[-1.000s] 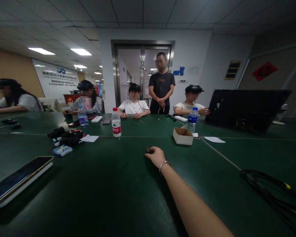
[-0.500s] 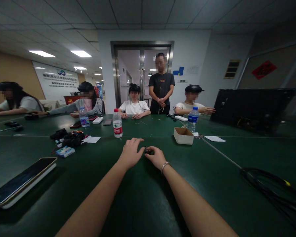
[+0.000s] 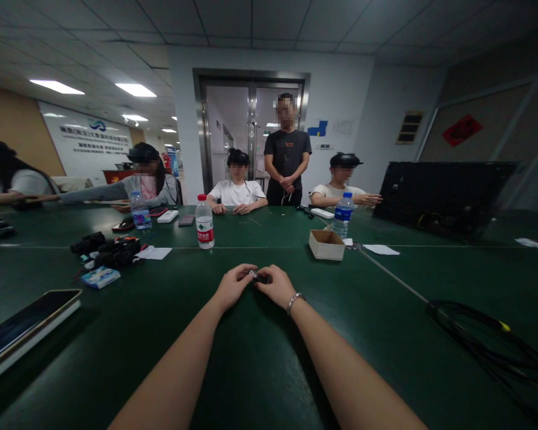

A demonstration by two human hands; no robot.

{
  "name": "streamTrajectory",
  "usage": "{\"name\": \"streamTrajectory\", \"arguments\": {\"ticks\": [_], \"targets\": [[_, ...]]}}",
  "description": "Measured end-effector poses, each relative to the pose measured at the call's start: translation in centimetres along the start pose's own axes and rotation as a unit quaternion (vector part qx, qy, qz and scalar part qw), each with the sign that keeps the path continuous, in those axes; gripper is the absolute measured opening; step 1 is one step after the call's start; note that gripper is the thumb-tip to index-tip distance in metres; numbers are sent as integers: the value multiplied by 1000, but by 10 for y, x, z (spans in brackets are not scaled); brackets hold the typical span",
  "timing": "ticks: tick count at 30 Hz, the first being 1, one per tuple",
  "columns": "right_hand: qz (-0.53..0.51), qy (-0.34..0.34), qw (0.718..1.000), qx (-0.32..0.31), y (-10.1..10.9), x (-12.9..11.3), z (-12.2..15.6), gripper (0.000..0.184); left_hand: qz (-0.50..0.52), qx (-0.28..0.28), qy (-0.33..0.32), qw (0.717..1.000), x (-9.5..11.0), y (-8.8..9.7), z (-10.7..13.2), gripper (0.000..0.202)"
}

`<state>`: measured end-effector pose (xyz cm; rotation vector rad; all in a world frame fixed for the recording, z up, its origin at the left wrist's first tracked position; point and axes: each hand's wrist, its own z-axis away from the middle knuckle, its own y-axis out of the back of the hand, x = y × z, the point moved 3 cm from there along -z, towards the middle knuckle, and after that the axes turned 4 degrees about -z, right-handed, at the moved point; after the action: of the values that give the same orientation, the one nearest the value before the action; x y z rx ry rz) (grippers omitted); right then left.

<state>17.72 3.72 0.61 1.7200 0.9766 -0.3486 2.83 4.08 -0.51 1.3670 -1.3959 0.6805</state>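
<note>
Left hand point(image 3: 232, 286) has joined right hand point(image 3: 277, 287) on dark part point(image 3: 260, 278) (nothing legible).

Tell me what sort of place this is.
Probably an office meeting room: a long dark green table, people seated along it, metal-framed glass double doors, a white printed wall sign.

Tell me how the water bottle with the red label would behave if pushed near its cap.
The red-label bottle stands upright, tall and narrow on the green table, so a push near the cap would probably tip it. Lying down, its round body would likely roll. Its red cap looks closed, so spilling seems unlikely.
</note>
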Motion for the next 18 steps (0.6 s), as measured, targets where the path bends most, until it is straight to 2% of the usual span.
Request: {"name": "streamTrajectory", "arguments": {"ticks": [8, 15, 18], "targets": [[-45, -49, 998, 18, 1, 9, 0, 23, -18, 13, 23, 999, -1, 1, 1, 26], [-100, -29, 994, 12, 0, 13, -1, 21, -40, 13, 31, 999, -3, 1, -1, 27], [-139, -47, 989, 5, -3, 17, -2, 25, -34, 15, 33, 999, -3, 1, -1, 27]]}}
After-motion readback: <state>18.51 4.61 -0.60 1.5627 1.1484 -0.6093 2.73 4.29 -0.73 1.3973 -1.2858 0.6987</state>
